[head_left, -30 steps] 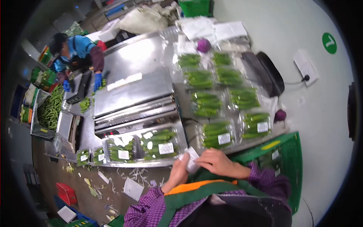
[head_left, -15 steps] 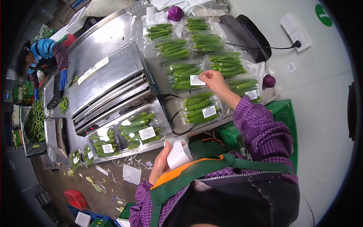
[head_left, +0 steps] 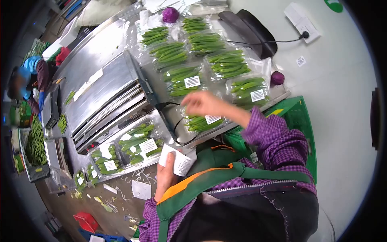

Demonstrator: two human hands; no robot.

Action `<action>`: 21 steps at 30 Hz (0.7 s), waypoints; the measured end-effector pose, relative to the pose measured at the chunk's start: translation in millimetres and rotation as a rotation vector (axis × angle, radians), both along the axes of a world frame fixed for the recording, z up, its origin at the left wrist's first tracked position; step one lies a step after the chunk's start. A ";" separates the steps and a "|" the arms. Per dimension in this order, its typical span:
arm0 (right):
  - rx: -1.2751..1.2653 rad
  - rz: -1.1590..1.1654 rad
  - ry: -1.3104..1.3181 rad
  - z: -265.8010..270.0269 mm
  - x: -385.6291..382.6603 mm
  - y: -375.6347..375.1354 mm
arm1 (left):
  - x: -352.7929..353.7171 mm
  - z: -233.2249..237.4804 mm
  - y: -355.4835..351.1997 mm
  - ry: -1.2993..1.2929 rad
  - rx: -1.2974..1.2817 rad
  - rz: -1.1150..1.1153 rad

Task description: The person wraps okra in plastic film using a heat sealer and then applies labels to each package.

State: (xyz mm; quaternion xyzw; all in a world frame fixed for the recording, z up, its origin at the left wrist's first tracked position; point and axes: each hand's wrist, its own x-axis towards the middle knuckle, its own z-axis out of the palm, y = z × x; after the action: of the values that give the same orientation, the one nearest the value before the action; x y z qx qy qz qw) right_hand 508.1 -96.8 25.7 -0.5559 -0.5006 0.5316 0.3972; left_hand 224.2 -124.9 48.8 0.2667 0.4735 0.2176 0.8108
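Note:
My left hand (head_left: pixel 166 171) grips a roll of white printed labels (head_left: pixel 177 161) close to my apron, with the thumb over the paper. My right hand (head_left: pixel 205 105) is over a clear-wrapped pack of okra (head_left: pixel 197 123) at the table's near edge. Its fingers are slightly blurred and apart, with nothing visible in them. Just beyond it, another okra pack (head_left: pixel 177 76) bears a white label (head_left: pixel 192 82). To the right lies a labelled okra pack (head_left: pixel 246 86). The unlabelled okra packs (head_left: pixel 229 63) farther back are in two rows.
A steel wrapping machine (head_left: pixel 109 88) stands left of the packs, with labelled okra packs (head_left: pixel 139 143) before it. Red cabbages (head_left: pixel 170 15) lie near the edges. A black cable (head_left: pixel 278 41) runs to a wall socket. A green crate (head_left: pixel 300 121) stands at right; a co-worker (head_left: pixel 34 80) is at left.
My right hand has moved off the label, now stuck on the middle okra pack, and come nearer to me. My left hand has turned the label roll, showing its print. The view has shifted slightly.

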 end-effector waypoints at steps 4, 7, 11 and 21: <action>0.124 0.367 -0.059 46.7 -61.8 -46.6 | 19.8 0.1 2.9 -0.071 0.031 0.104; 0.269 0.201 -0.077 35.7 -71.5 -56.8 | 28.2 -0.4 2.8 -0.112 0.020 0.098; 0.522 0.119 -0.282 35.6 -67.6 -66.7 | 38.0 7.8 4.1 -0.104 -0.049 0.085; 0.070 -0.359 0.292 28.5 22.1 -56.1 | 28.9 1.9 25.8 0.004 -0.075 0.257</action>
State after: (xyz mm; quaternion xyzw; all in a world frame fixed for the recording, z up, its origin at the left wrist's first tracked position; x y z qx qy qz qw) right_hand 530.2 -152.9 54.3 -0.5392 -0.3490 0.5093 0.5727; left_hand 253.1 -99.1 50.7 0.1738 0.5131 0.3013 0.7847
